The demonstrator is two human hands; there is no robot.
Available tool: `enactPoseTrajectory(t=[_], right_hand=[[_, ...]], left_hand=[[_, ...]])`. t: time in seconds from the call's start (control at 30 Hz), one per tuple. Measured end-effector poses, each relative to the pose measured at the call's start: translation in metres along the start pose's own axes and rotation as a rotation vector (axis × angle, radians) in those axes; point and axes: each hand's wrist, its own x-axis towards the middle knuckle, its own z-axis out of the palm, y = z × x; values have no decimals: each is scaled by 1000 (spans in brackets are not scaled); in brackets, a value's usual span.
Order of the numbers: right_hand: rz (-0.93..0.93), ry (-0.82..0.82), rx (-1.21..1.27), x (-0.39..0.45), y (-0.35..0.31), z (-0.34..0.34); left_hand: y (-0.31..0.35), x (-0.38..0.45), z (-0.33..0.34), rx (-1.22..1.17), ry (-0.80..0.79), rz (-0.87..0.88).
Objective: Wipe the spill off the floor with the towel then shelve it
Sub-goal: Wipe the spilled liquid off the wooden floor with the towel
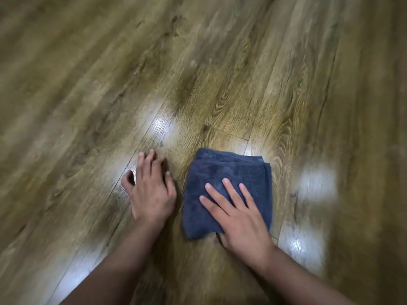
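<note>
A folded dark blue towel (pixel 229 172) lies flat on the wooden floor (pixel 242 73) in the lower middle of the head view. My right hand (pixel 237 214) presses down on its near right part with straight, spread fingers. My left hand (pixel 152 188) rests on the bare floor just left of the towel, fingertips on the boards, touching no cloth. Bright glossy patches shine on the floor around the towel; I cannot tell whether they are wet spill or light reflections.
Brown wood-grain planks fill the whole view, running diagonally from lower left to upper right. The outer parts of the frame are blurred. No shelf or other object is visible.
</note>
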Motion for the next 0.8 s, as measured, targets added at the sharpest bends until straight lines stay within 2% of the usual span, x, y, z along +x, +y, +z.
enactPoseTrajectory(t=[0.27, 0.43, 0.53, 0.7, 0.8], right_hand=[[234, 42, 131, 132, 43, -17], [355, -22, 250, 198, 63, -33], [323, 3, 197, 176, 43, -30], [111, 6, 83, 99, 10, -16], [67, -21, 30, 53, 13, -5]], left_hand=[[2, 1, 0, 41, -5, 5], [4, 1, -1, 61, -13, 0], [5, 1, -1, 57, -7, 1], [4, 1, -1, 40, -2, 0], [5, 1, -2, 37, -8, -7]])
